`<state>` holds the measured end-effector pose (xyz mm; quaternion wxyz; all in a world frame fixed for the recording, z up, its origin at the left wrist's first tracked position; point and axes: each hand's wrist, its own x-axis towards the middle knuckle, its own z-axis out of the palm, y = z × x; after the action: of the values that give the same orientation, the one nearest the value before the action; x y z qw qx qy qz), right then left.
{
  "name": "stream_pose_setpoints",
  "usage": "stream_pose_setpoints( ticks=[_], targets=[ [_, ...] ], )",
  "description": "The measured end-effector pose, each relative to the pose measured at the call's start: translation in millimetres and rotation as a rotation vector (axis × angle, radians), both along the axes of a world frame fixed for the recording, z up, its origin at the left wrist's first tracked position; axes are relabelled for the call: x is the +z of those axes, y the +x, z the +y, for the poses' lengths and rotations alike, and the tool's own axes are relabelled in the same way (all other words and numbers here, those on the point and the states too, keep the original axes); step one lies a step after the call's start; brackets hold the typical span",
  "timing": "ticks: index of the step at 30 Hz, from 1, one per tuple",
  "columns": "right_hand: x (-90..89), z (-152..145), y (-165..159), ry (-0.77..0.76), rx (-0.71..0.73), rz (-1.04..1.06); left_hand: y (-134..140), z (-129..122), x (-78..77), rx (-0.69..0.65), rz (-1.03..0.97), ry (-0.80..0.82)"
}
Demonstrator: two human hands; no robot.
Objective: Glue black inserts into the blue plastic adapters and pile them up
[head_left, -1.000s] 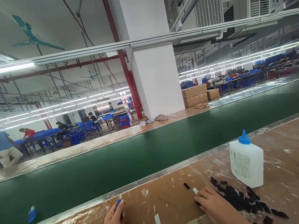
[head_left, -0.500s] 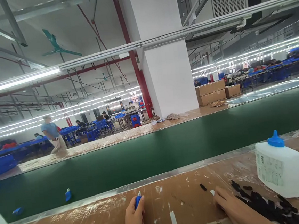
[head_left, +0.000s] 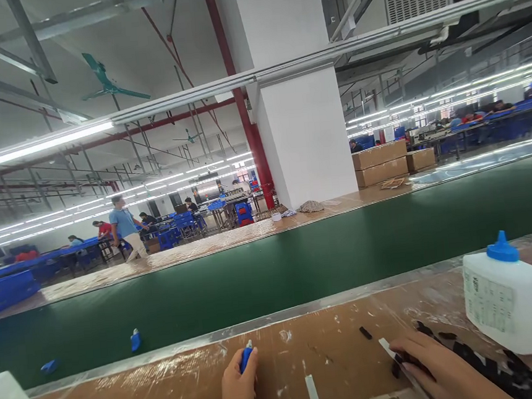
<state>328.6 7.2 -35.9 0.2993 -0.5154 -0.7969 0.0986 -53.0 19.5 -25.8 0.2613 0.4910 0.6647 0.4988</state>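
More white strip [head_left: 387, 346] showing at right hand [head_left: 434, 360].

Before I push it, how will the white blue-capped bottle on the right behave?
Flat sides suggest the white bottle probably won't roll. Standing upright with a narrow blue cap on top, it may tip if pushed high.

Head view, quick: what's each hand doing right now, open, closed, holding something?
Left hand: closed around a small blue object with a pale tip.
Right hand: fingers curled at a pale strip and black piece; grip can't be told.

Cardboard boxes [head_left: 381, 166] stand beside a white pillar [head_left: 309, 136].
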Motion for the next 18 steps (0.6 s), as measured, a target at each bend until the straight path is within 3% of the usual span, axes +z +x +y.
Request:
stream_pose_setpoints(
  ticks=[4, 10, 14, 18],
  targets=[
    [1.1, -3.6, -8.5, -0.003, 0.082, -0.073, -22.9, 1.2, 12.7, 0.117, 0.274, -0.044],
    [-14.9, 3.2, -14.2, 0.025, 0.082, -0.099, -56.4, 1.3, 22.9, 0.288, 0.763, -0.252],
    [-25.9, 7.9, -14.5, 0.054, 0.048, -0.100, -63.8, -2.9, 26.9, 0.356, 0.899, -0.359],
    [-31.3, 9.5, -18.4, 0.081, 0.026, -0.090, -62.6, -4.5, 26.5, 0.374, 0.936, -0.297]
  ],
)
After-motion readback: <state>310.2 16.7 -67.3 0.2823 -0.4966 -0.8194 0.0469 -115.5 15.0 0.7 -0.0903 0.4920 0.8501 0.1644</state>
